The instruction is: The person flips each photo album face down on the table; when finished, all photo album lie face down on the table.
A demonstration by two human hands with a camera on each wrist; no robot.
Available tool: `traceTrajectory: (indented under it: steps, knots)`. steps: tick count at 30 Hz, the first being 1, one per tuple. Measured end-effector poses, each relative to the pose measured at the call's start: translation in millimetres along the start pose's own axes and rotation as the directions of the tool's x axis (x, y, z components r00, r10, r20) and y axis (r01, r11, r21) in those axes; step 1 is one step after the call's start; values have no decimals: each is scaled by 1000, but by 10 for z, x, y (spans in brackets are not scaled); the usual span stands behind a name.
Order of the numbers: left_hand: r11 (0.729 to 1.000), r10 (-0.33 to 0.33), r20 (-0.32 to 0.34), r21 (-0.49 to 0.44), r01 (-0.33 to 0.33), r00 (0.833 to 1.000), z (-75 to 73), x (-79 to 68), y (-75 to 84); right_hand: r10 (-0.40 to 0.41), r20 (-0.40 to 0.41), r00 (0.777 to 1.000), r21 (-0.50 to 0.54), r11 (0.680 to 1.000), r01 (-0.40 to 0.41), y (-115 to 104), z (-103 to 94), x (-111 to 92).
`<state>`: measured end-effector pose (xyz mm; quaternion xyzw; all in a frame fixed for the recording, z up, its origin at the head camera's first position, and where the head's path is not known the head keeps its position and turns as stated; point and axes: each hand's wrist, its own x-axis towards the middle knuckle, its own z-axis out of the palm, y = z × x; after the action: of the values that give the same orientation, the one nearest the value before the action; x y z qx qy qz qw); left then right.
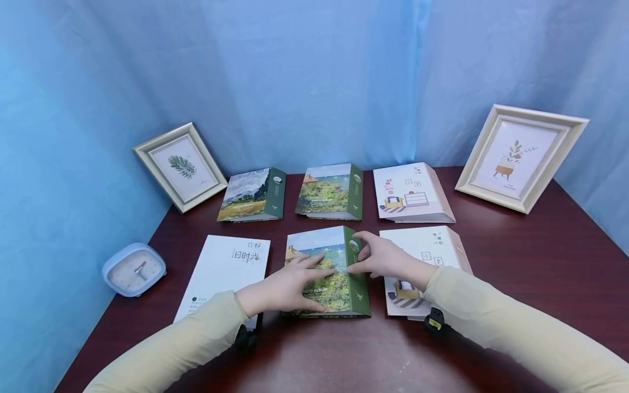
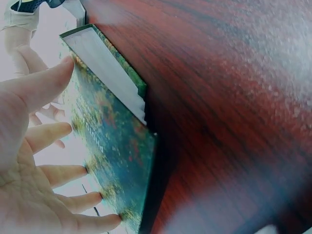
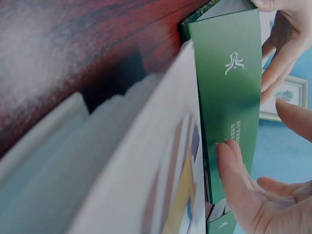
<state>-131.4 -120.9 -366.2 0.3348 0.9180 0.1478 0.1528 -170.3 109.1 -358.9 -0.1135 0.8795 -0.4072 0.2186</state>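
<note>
A photo album (image 1: 324, 240) with a painted seaside garden cover and green spine lies in the middle of the front row. My left hand (image 1: 290, 285) rests on its cover, fingers spread and straight. In the left wrist view, that hand's fingertips touch the cover of the album (image 2: 112, 131), and its white page edges show. My right hand (image 1: 388, 256) is at the spine, from the right side. The right wrist view shows fingertips of the right hand (image 3: 263, 195) against the green spine (image 3: 229, 87).
Left of the album lies a white book (image 1: 221, 273); on its right is a white illustrated album (image 1: 417, 243). Behind stand a landscape album (image 1: 245, 191), a second garden album (image 1: 326, 188) and another white album (image 1: 410, 185). Two picture frames (image 1: 184, 164) and a blue clock (image 1: 135, 268) flank them.
</note>
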Motion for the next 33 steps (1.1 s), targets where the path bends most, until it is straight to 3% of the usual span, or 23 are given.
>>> traceTrajectory:
  steps: [8, 16, 27, 33]
  knots:
    - [995, 18, -39, -93, -22, 999, 3, -41, -49, -30, -6, 1000, -1, 1000, 30, -17, 17, -2]
    - [991, 26, -79, -127, -36, 997, -12, -103, -130, -47, 18, 999, 119, 992, 44, -83, 46, 7]
    - [965, -77, -129, -257, 42, 989, -55, -329, -317, -68, 43, 997, 169, 984, 60, -213, 170, 51]
    - [957, -143, -181, -277, 89, 973, -71, -476, -432, -77, 70, 995, 193, 979, 62, -273, 241, 93]
